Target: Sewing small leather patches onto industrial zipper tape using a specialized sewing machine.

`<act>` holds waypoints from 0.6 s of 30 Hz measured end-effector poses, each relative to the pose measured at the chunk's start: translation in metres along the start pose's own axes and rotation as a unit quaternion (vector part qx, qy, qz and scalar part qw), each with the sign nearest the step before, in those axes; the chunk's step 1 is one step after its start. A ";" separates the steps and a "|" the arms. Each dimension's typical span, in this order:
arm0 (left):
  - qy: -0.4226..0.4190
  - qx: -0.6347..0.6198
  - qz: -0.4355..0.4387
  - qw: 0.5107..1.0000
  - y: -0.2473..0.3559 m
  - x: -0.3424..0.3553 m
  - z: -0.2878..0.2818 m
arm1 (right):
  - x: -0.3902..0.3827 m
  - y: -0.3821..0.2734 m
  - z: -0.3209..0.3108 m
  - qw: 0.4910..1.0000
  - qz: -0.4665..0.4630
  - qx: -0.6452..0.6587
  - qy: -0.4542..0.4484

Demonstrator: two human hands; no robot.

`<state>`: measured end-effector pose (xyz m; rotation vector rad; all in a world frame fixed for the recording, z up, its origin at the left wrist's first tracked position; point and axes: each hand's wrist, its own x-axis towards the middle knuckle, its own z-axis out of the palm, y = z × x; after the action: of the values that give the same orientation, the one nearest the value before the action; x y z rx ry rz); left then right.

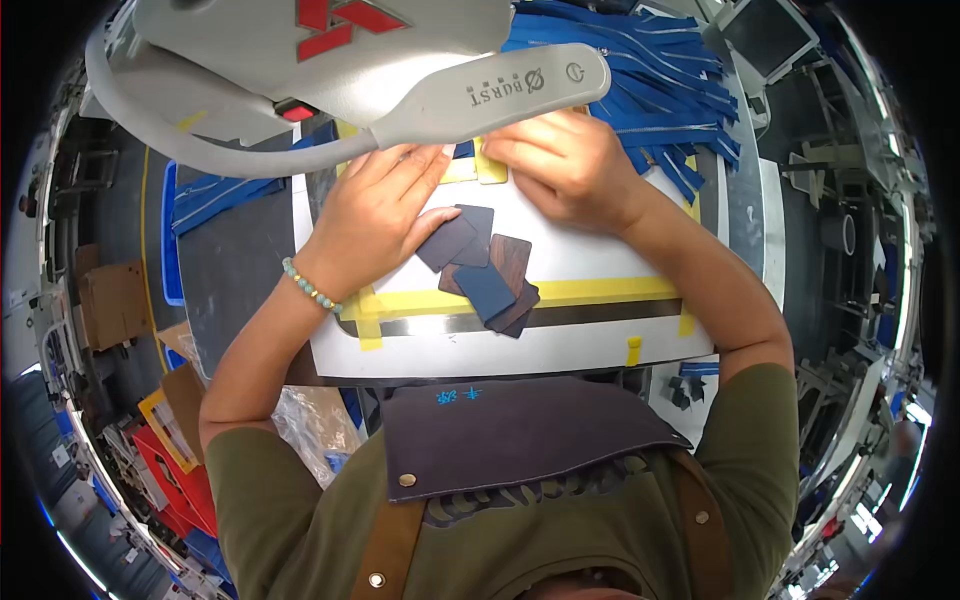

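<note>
My left hand (375,205) lies flat on the white work surface (580,240), its fingers stretched forward under the lamp's neck. Its thumb touches the edge of a loose pile of small dark rectangular patches (487,292), in navy, dark grey and brown. Across from it, my right hand (570,170) is curled, with its fingers close together beside a small yellow piece (490,165). A bit of dark blue material (464,149) shows between the hands. The lamp head (500,90) covers part of the fingers, so what the right hand grips, if anything, is hidden.
A sewing machine head (220,40) and its bendable grey lamp neck (230,160) hang over the far side. Many blue zipper strips (640,70) heap up at the far right. Yellow tape (600,290) borders the white surface. A cardboard box (112,303) stands at the left.
</note>
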<state>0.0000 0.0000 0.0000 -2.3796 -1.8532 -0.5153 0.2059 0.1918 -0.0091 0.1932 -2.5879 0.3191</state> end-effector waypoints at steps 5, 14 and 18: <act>0.018 0.057 0.042 0.997 0.004 0.012 0.000 | 0.003 -0.001 -0.002 0.999 0.004 -0.028 0.021; 0.058 0.017 0.076 0.995 -0.019 0.004 0.005 | 0.000 0.008 0.001 0.996 0.047 0.068 -0.034; 0.064 -0.020 0.038 0.997 -0.020 -0.003 0.009 | 0.001 0.010 0.001 0.993 0.054 0.094 -0.041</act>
<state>-0.0178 0.0051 -0.0124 -2.3701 -1.7072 -0.6866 0.2029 0.2009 -0.0110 0.1359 -2.6540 0.6062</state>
